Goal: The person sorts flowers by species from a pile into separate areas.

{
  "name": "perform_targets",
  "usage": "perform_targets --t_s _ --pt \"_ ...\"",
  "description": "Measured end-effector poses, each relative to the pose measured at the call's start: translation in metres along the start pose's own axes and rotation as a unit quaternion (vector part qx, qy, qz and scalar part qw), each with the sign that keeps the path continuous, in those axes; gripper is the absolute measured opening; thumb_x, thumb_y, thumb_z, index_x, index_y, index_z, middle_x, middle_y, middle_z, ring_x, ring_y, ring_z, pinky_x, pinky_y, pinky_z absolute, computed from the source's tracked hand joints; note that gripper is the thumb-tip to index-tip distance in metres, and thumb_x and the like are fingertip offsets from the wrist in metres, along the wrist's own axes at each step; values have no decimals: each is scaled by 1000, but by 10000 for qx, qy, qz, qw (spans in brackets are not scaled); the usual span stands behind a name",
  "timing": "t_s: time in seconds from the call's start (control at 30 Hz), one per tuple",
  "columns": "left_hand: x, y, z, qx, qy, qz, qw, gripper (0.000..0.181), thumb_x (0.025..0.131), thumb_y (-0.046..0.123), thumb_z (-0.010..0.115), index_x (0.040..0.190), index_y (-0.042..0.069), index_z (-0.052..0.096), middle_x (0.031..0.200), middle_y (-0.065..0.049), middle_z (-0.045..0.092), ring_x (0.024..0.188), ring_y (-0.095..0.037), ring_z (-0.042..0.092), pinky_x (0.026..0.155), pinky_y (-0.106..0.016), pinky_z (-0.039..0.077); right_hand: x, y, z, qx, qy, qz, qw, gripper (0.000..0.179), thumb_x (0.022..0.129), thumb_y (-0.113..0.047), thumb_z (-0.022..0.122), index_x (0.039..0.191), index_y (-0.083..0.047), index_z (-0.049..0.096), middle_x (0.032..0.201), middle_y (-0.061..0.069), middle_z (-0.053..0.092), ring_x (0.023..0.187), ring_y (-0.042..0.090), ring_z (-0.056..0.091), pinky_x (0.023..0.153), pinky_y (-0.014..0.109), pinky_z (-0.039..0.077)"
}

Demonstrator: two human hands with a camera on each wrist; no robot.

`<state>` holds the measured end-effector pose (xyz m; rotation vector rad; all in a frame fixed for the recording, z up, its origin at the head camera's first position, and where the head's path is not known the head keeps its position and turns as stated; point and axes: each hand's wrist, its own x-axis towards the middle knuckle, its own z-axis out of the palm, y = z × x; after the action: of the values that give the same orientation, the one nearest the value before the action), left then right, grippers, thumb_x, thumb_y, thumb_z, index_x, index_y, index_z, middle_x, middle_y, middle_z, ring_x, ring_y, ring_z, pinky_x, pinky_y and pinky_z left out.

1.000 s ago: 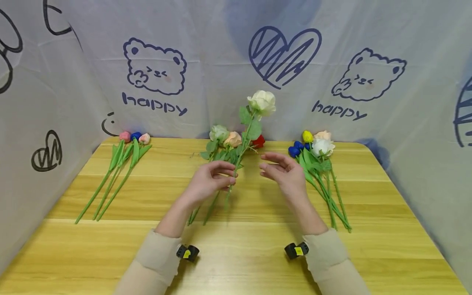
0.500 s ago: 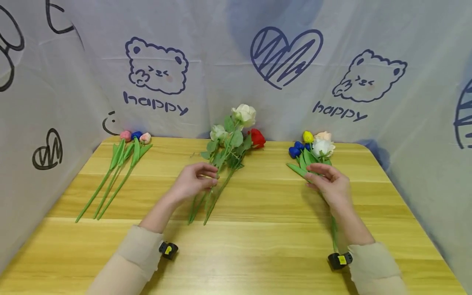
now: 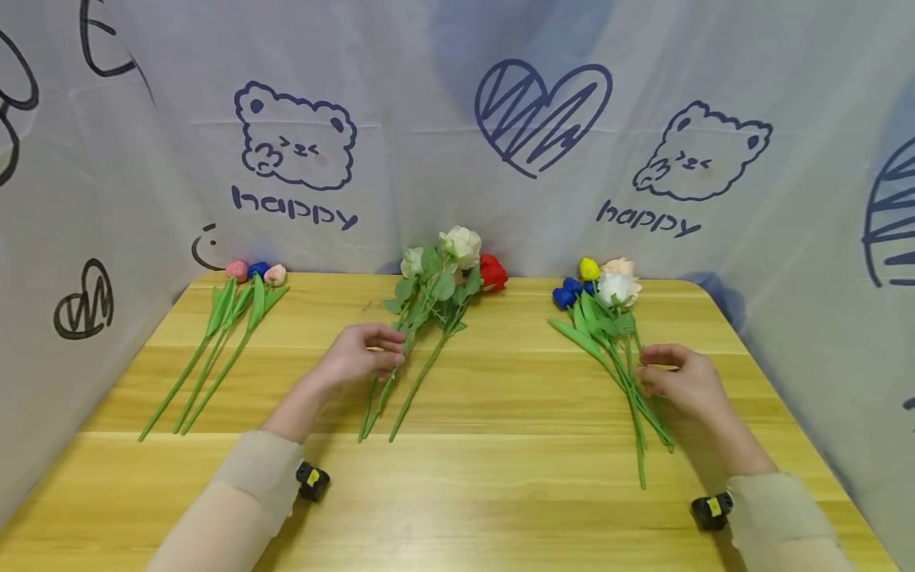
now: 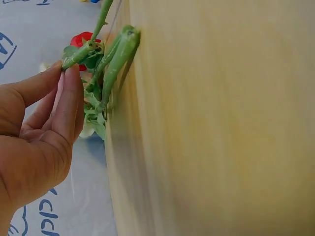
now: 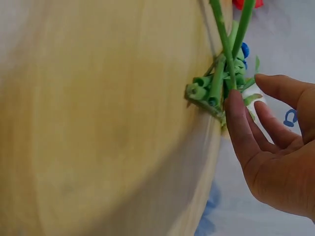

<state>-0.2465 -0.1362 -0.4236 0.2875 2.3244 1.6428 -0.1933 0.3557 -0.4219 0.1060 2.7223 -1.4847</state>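
Observation:
In the head view my left hand point(image 3: 364, 353) pinches a white rose point(image 3: 461, 246) by its green stem, between thumb and fingertips. The left wrist view shows the cut end of that stem point(image 4: 78, 56) at my fingertips. The rose overlaps a red rose point(image 3: 493, 272) and a pale green rose point(image 3: 412, 262) at the middle back. My right hand point(image 3: 682, 377) is beside the stems of the right-hand bunch, thumb and fingers apart. That bunch has a white rose point(image 3: 618, 289), a peach rose point(image 3: 620, 266), a yellow tulip point(image 3: 589, 268) and blue tulips point(image 3: 565, 296).
Pink point(image 3: 237, 271), blue point(image 3: 258, 270) and pale pink tulips point(image 3: 275, 275) lie side by side on the left of the wooden table point(image 3: 486, 492). A printed curtain point(image 3: 422, 159) hangs along the table's back and sides.
My left hand has lowered the white rose down and to the left, over the middle flowers. My right hand has moved from the middle to the right-hand bunch and on to its right side.

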Motion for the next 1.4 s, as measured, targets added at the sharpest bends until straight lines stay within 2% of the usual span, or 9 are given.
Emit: perform_targets --t_s 0.23,0.43,0.77,1.17,1.4 --pt "5 -6 1 2 -135 -149 9998 36 100 0 67 135 -8 60 122 -25 66 100 -29 72 83 -38 64 8 4 2 -94 -78 88 9999 50 101 -11 68 141 14 51 134 35 58 87 9 71 75 29 64" --pt "10 -10 4 -51 -211 -266 9994 35 99 -3 68 132 -11 60 118 -25 68 96 -26 74 81 -37 65 14 6 3 -128 -122 192 9997 51 101 -10 67 142 15 49 135 36 58 85 9 72 75 29 65" --pt "13 -9 7 -144 -268 -526 9982 32 98 -2 70 128 -11 62 107 -17 71 89 -20 73 80 -35 65 19 4 5 -601 -196 168 9979 52 99 -10 71 141 14 51 129 35 62 82 19 74 70 31 64" --pt "11 -8 6 -254 -239 -654 9972 30 98 -2 70 126 -9 64 106 -15 69 88 -19 72 80 -35 65 18 3 9 -411 -217 270 9986 49 100 -8 69 140 14 53 130 35 61 88 19 75 74 30 65" --pt "10 -8 4 -286 -211 -639 9973 31 98 -3 69 127 -9 63 107 -16 69 90 -20 73 79 -35 65 18 4 10 -77 -165 282 9994 49 100 -5 69 141 15 52 131 36 60 84 12 74 74 30 65"
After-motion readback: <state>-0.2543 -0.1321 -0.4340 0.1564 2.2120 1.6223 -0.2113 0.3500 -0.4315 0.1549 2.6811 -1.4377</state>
